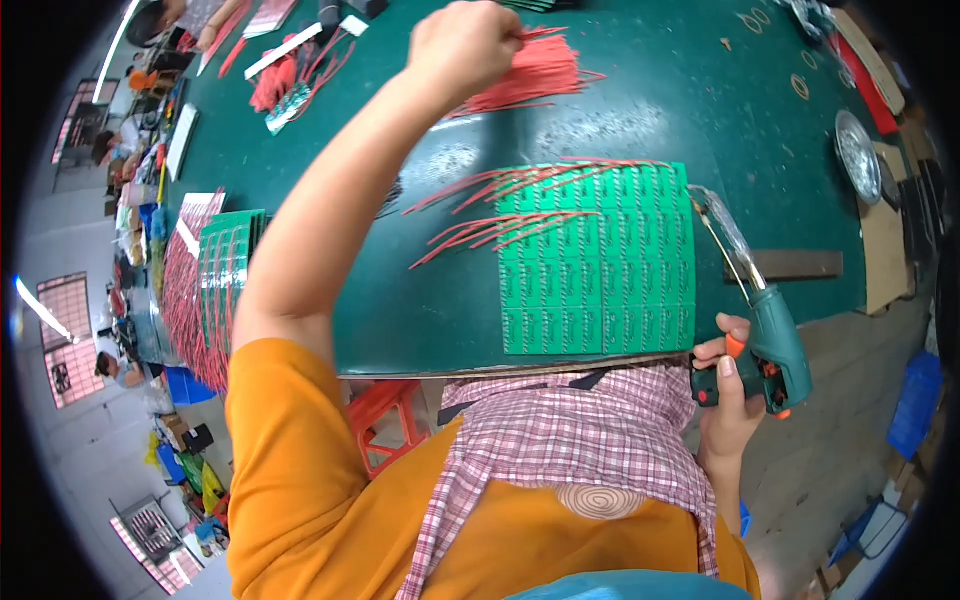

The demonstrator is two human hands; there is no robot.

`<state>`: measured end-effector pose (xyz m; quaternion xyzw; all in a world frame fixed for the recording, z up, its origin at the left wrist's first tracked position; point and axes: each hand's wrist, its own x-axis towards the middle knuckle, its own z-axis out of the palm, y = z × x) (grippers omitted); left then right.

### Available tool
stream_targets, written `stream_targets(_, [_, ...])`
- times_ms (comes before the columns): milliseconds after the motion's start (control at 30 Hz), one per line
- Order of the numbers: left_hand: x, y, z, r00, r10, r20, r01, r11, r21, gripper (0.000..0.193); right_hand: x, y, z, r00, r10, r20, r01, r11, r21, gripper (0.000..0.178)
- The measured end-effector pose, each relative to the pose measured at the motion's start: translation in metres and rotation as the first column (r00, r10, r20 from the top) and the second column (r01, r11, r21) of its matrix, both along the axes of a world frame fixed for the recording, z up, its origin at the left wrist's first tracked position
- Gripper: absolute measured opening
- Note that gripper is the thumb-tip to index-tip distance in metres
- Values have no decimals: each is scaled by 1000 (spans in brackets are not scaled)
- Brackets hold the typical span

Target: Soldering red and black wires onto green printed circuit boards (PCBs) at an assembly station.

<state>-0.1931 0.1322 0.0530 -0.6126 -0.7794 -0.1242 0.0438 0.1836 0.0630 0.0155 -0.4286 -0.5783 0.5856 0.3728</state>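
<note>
My left hand (465, 45) reaches far forward, its fingers curled and pinched at the edge of a pile of red wires (535, 75). A wire end shows by the fingertips; how many they hold is hidden. In my right hand (733, 395) is a green soldering gun (782, 335) with an orange trigger, held at the table's front edge, its metal tip pointing away from me. Between my arms lies a green circuit board panel (600, 285), divided into many small boards. Two rows of red wires (470, 235) lie across its upper left part, their loose ends sticking out leftward.
Wired green panels (225, 255) are stacked at the left edge. A dark flat bar (800, 264) lies right of the panel, with a metal dish (857, 155) beyond. Bundled red wires (275, 85) lie at the far left. A red stool (385, 420) stands under the table.
</note>
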Motion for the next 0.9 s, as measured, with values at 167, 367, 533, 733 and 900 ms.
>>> stream_targets(167, [3, -34, 14, 782, -290, -552, 134, 943, -305, 7, -2, 0, -4, 998, -19, -52, 20, 1000, 10, 31])
stream_targets(367, [26, -61, -5, 304, -632, -712, -160, 703, -693, 11, -1, 0, -16, 998, 18, -66, -16, 999, 38, 30])
stream_targets(533, [38, -60, -28, 249, -680, -690, -88, 693, -715, 12, 4, -3, -15, 996, 42, -81, -41, 999, 22, 30])
stream_targets(733, [31, -60, -8, 451, -513, -730, -99, 785, -612, 8, 5, -7, -11, 996, 63, -58, -66, 997, -47, 31])
stream_targets(900, [65, -82, 25, 795, -413, -445, 361, 911, -201, 10, 12, -9, -6, 989, 143, -31, -146, 981, -128, 32])
